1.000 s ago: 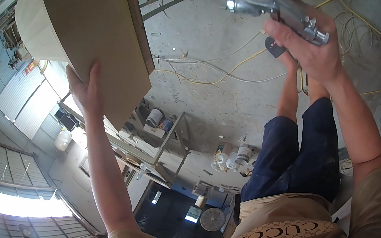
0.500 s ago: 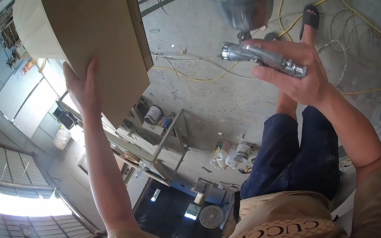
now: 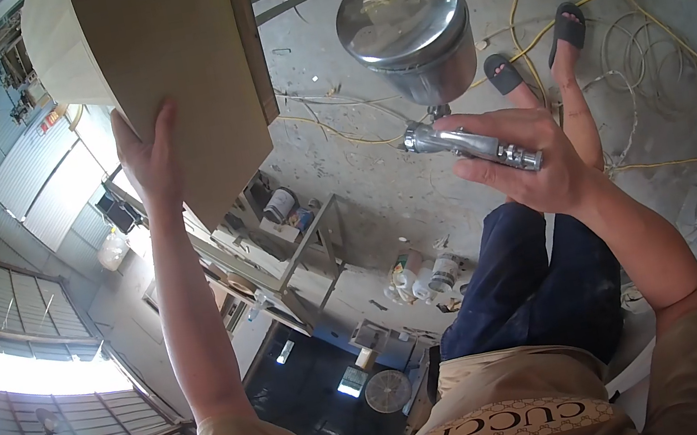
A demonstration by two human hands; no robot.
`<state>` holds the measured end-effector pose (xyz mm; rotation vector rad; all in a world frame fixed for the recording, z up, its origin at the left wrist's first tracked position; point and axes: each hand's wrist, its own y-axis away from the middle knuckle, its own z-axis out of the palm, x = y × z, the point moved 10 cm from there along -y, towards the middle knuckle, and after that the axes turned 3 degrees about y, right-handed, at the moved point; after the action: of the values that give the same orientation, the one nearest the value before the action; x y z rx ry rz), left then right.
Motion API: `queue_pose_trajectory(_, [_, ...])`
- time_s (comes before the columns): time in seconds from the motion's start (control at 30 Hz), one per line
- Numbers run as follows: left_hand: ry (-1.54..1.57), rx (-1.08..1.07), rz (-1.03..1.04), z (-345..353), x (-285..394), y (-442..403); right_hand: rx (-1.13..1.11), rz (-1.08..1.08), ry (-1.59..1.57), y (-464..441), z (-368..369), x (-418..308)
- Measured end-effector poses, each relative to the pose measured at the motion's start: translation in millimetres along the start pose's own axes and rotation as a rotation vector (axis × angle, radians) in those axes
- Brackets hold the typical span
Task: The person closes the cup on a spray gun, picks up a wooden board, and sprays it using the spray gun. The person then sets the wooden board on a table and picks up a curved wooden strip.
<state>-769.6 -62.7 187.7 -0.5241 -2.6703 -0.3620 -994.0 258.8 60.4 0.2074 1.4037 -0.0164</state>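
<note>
The left hand (image 3: 155,171) is pinching the panel (image 3: 175,62), the right hand (image 3: 537,158) is gripping the spray gun (image 3: 425,71) apart from it, and nothing is clearly showing how much is finished

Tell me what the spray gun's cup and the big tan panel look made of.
The cup: likely metal, polished and silvery, by its mirror-like reflections. The panel: perhaps wood or fibreboard, smooth and matte, by its even tan face.
</note>
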Motion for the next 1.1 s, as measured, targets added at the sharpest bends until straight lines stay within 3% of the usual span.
queue_pose_trajectory(0.4, [-0.053,0.018,-0.008,-2,-2,0,0.116,-0.041,0.19,-11,-28,-24])
queue_pose_trajectory(0.6, [-0.026,0.012,0.018,-1,0,0,0.028,-0.036,0.113,-5,-14,-13])
queue_pose_trajectory(0.7, [-0.051,0.009,0.01,-3,-4,1,0.131,-0.107,0.067,-7,-23,-14])
queue_pose_trajectory(0.8, [-0.071,0.004,0.025,-5,-9,-2,0.114,0.019,0.11,-20,-37,-10])
queue_pose_trajectory(0.87, [-0.081,0.0,0.048,-6,-11,-1,0.222,-0.025,-0.029,-28,-51,-6])
queue_pose_trajectory(0.9, [-0.068,0.001,0.04,-6,-13,-1,0.201,0.065,-0.041,-31,-57,-6])
queue_pose_trajectory(1.1, [-0.046,-0.002,0.025,-4,-13,2,0.364,0.045,-0.027,-49,-95,-13])
